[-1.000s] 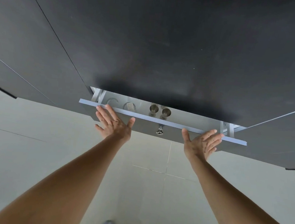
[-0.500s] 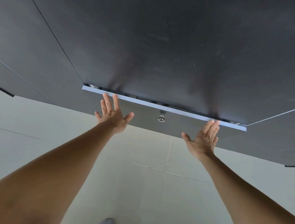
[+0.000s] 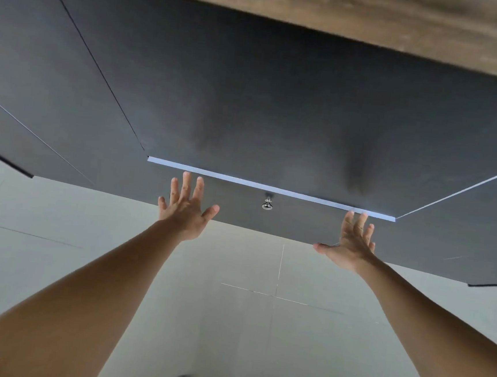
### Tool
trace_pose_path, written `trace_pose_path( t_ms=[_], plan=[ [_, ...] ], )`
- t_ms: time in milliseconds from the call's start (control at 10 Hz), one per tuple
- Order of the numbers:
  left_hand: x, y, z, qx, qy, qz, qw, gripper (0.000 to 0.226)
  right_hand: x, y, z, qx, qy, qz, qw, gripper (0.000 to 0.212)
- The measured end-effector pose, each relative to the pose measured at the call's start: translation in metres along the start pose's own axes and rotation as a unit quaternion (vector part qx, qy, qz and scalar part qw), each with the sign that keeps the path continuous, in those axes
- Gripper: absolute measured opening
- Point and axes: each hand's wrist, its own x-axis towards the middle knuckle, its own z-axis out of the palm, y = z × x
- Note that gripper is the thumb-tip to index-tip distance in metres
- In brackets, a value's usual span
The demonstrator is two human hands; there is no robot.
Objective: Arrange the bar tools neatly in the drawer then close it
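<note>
Both hands are open and hold nothing: left hand [image 3: 185,213] and right hand [image 3: 351,248] are spread flat at the dark drawer front [image 3: 239,208], which looks shut. It seems stiff and smooth-sliding; its small knob [image 3: 267,203] offers the grip

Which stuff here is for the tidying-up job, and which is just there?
For the job:
- drawer, pushed shut
- its silver knob
- left hand and right hand, both open flat against the drawer front

Just there:
- dark countertop
- pale tiled floor
- neighbouring cabinet fronts
</note>
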Motion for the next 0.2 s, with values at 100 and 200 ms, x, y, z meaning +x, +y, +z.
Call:
trace_pose_path(
  t_ms=[100, 200],
  plan=[
    [-0.036, 0.009, -0.014, -0.017, 0.011, 0.016, 1.000, 0.074, -0.036, 0.003, -0.016, 0.017, 0.020, -0.006, 1.000, 0.110],
    [-0.085, 0.020, -0.034, 0.000, 0.034, 0.058, 0.998, 0.076, -0.086, 0.007, -0.028, 0.003, 0.055, -0.042, 0.998, 0.105]
  ],
)
